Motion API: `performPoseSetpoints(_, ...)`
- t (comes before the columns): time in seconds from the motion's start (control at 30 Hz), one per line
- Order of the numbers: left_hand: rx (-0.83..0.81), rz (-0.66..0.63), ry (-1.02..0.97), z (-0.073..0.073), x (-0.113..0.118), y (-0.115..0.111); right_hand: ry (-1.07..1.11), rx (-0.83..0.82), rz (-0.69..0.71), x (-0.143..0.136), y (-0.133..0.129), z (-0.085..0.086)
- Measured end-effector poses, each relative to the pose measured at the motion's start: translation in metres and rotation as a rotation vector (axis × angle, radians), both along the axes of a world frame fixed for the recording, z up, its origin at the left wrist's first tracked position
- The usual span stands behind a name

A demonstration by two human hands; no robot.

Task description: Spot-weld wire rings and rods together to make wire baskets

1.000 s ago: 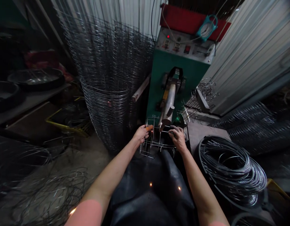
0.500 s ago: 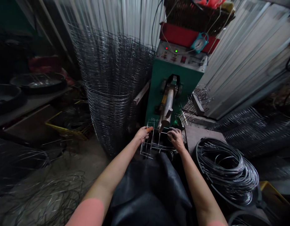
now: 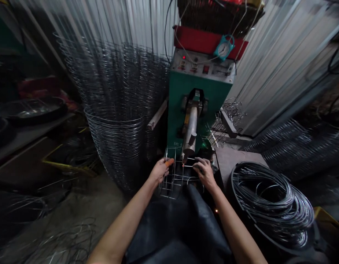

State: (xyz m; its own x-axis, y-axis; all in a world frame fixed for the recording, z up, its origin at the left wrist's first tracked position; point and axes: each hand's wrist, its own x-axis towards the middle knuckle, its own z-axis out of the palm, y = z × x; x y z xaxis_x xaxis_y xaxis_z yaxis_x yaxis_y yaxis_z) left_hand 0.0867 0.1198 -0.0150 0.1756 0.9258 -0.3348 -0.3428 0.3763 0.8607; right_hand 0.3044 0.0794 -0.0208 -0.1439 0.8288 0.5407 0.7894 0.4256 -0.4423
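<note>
My left hand [image 3: 158,171] is closed on the left side of a small wire frame [image 3: 171,184]. Something orange [image 3: 169,162], perhaps a finger cover, shows at its fingertips. Opposite it, my right hand [image 3: 204,171] pinches the end of a thin metal wire [image 3: 189,166] that reaches left to the frame. Between both hands, the electrode arm [image 3: 190,137] of a green spot welder [image 3: 176,110] comes down on the wire. A small orange spark glows at its tip. The lower contact is hard to make out behind the wires.
Tall stacks of wire rings [image 3: 114,135] stand left of the welder. On the right, a black tub [image 3: 242,207] holds coiled metal rings [image 3: 284,205] beside a board [image 3: 240,156]. A teal clock [image 3: 224,47] sits on the control panel. Loose wires [image 3: 73,238] lie on the floor at left.
A spark has appeared at the electrode tip, with another near my right forearm. The panel's green light has gone out. The view has shifted slightly; both hands keep their hold.
</note>
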Motion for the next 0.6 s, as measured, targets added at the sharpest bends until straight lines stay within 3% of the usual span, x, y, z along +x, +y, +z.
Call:
performPoseSetpoints(0.2, -0.007, 0.022, -0.026, -0.018, -0.026, -0.054, 0.089, -0.054, 0.117, -0.014, -0.064, 0.009)
performPoseSetpoints(0.27, -0.019, 0.036, -0.034, -0.019, -0.039, -0.071, 0.222, -0.071, 0.067, -0.006, -0.088, 0.012)
performPoseSetpoints(0.33, -0.016, 0.053, -0.034, -0.013, -0.053, -0.085, 0.401, -0.06, -0.093, 0.015, -0.106, 0.008)
performPoseSetpoints(0.4, -0.017, 0.07, -0.035, -0.003, -0.066, -0.097, 0.545, -0.052, -0.289, 0.043, -0.118, -0.006)
performPoseSetpoints(0.47, -0.02, 0.09, -0.068, 0.01, -0.078, -0.107, 0.568, -0.072, -0.399, 0.069, -0.125, -0.028)
performPoseSetpoints(0.53, -0.039, 0.101, -0.143, 0.023, -0.087, -0.117, 0.466, -0.074, -0.372, 0.08, -0.13, -0.051)
performPoseSetpoints(0.6, -0.089, 0.102, -0.248, 0.033, -0.094, -0.127, 0.319, -0.046, -0.25, 0.072, -0.136, -0.067)
